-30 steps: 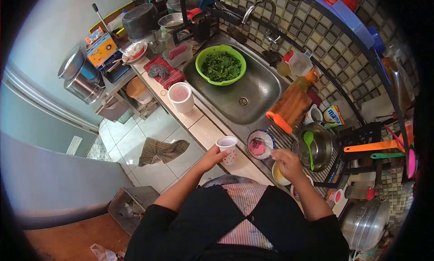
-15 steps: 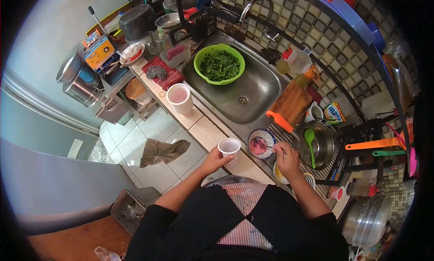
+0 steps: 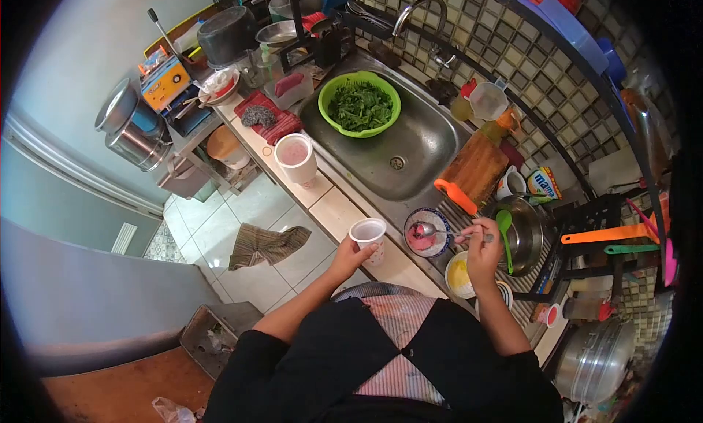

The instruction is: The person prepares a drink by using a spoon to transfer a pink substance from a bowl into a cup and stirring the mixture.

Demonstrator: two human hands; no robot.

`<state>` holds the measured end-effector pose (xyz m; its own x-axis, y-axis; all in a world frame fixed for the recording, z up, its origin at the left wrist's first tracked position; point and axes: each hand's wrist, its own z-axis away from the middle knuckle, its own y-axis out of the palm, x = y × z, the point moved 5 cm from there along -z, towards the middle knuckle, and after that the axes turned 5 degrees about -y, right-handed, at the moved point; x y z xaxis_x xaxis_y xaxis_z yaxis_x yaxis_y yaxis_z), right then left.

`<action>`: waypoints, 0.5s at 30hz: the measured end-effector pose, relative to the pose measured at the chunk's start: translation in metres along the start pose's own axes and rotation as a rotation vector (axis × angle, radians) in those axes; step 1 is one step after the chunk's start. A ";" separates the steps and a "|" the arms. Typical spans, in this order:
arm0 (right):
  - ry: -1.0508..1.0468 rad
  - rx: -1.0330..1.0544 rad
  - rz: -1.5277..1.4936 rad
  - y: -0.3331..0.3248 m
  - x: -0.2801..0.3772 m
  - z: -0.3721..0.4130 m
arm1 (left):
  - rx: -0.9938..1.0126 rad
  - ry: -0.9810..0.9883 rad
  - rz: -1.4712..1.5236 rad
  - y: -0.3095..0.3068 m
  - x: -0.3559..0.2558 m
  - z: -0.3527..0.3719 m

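My left hand (image 3: 354, 258) is wrapped around a white cup (image 3: 368, 233) at the counter's front edge; its inside looks pale. In my right hand (image 3: 483, 251) is a metal spoon (image 3: 425, 229), its bowl over the pink contents of a blue-rimmed patterned bowl (image 3: 411, 244). A small bowl with yellow contents (image 3: 459, 275) sits just below my right hand, partly covering the rim of a striped dish (image 3: 503, 294). Farther left on the counter stands a second white cup (image 3: 296, 159) with something pinkish inside.
A green basket of chopped leaves (image 3: 360, 106) rests in the steel sink (image 3: 417, 167). Right of it lie a wooden board (image 3: 472, 171), an orange-handled knife (image 3: 455, 196), and a metal pan (image 3: 526, 236) with a green spoon (image 3: 505, 232). A black rack (image 3: 644, 167) curves along the right.
My right hand has lifted slightly and turned, bringing the spoon's bowl into view over the pink contents. The yellow-filled bowl shows more. My left hand still holds the cup.
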<state>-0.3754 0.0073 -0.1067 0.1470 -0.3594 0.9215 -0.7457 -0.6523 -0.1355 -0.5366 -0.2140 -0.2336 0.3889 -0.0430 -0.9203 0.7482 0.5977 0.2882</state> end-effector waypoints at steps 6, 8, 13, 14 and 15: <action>-0.051 -0.062 -0.050 -0.012 0.031 -0.003 | -0.216 0.302 -0.210 -0.006 -0.037 -0.006; -0.105 -0.088 -0.123 -0.013 0.045 -0.003 | -0.210 0.363 -0.464 -0.002 -0.049 -0.013; -0.211 0.048 -0.174 0.018 0.059 0.010 | -0.254 0.477 -0.508 0.009 -0.048 -0.027; -0.303 0.162 -0.103 0.030 0.058 0.014 | -0.255 0.477 -0.506 0.010 -0.047 -0.026; -0.403 0.275 0.062 0.042 0.055 0.015 | -0.253 0.484 -0.527 0.011 -0.045 -0.025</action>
<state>-0.3883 -0.0501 -0.0669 0.3881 -0.5970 0.7021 -0.5698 -0.7542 -0.3263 -0.5595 -0.1852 -0.1961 -0.3089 -0.0529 -0.9496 0.6005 0.7634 -0.2379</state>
